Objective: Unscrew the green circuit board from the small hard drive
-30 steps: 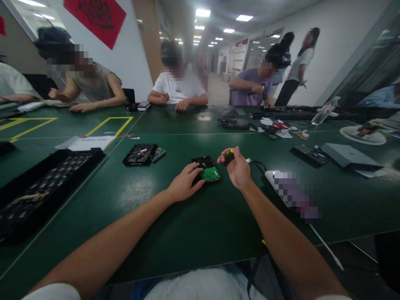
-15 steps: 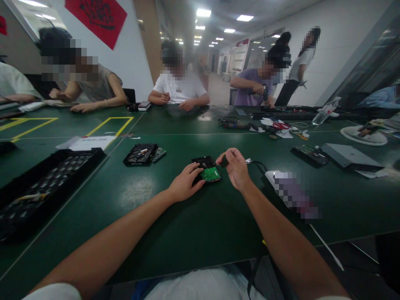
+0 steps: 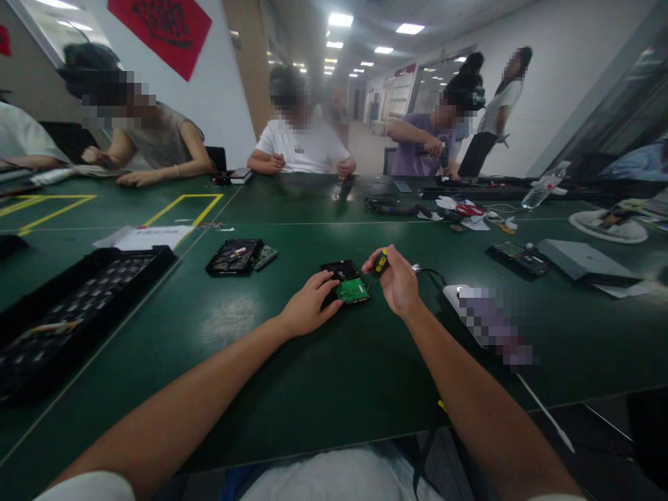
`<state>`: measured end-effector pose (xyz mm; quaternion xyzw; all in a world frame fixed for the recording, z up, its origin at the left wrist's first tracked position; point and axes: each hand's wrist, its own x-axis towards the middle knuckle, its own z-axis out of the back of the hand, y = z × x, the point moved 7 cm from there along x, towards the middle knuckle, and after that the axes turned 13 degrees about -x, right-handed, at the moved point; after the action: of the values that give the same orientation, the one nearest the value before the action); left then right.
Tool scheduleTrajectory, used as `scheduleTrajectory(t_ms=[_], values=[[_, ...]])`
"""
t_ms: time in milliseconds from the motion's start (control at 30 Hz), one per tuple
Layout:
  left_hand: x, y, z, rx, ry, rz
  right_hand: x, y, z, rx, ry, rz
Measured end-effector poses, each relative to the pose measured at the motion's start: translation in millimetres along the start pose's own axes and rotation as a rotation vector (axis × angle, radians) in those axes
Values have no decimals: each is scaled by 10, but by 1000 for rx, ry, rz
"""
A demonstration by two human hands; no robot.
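A black hard drive (image 3: 342, 271) with a green circuit board (image 3: 351, 290) on top lies on the green table (image 3: 313, 362) in front of me. My left hand (image 3: 309, 306) rests on its left side, fingers lying over the drive's edge. My right hand (image 3: 397, 281) is closed round a small screwdriver with a black and yellow handle (image 3: 381, 262), held upright just right of the circuit board. The tool's tip is hidden by my fingers.
A second opened drive (image 3: 236, 257) lies to the left, beyond a long black tray (image 3: 78, 306). A white device (image 3: 488, 320) with a cable sits at my right. Several people work along the far side. A grey box (image 3: 582, 259), a board, a bottle (image 3: 543, 185) and papers lie at the right.
My right hand has turned a little and shifted toward the circuit board, the screwdriver handle showing again above my fingers. My left hand has stayed on the drive.
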<state>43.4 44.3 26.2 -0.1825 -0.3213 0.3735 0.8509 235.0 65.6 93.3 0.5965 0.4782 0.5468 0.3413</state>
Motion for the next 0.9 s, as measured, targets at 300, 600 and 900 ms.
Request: scheduleTrajectory(t_ms=[300,600,900], values=[[-5,-13,0,0,-7,6,-19,19,-5,-1,29,26],[-4,-2,0,2,-4,9,-5,19,-20,25,28,-15],[-5,2,-6,16,-1,12,-15,10,-3,75,-1,31]])
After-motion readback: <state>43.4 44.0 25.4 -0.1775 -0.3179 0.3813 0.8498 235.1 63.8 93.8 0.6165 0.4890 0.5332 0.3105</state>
